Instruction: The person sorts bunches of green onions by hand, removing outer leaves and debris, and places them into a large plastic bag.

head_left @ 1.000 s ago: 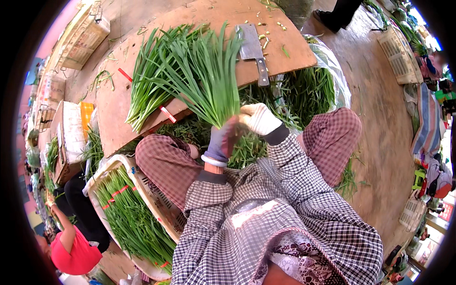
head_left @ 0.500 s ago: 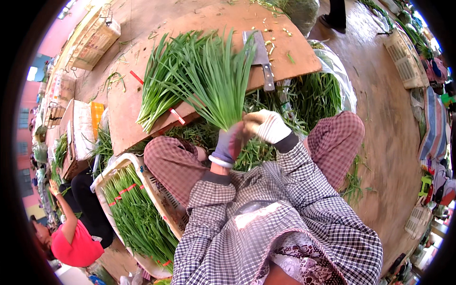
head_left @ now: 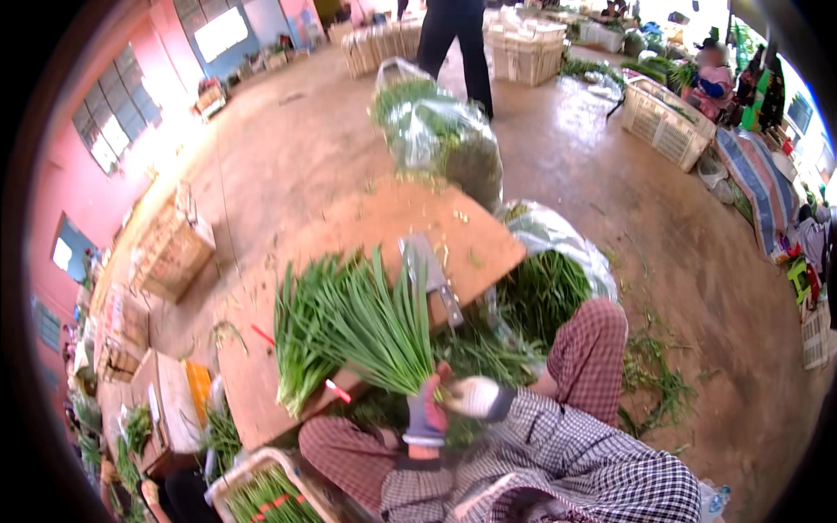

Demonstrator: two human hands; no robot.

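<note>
Wooden board (head_left: 366,227), cleaver (head_left: 429,277) half hidden behind held chive bunch (head_left: 370,327).

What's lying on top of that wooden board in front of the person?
On the wooden board lie a cleaver, a bunch of green chives and scattered trimmings. The chives hide the board beneath them.

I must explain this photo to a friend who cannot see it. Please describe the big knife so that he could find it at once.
Start at the low wooden board lying on the concrete floor in front of the seated person. Near its right edge, beside the fanned green chives held in both gloved hands, lies the cleaver. It is the only grey metal thing there: a broad rectangular blade with its handle pointing toward the person.
</note>
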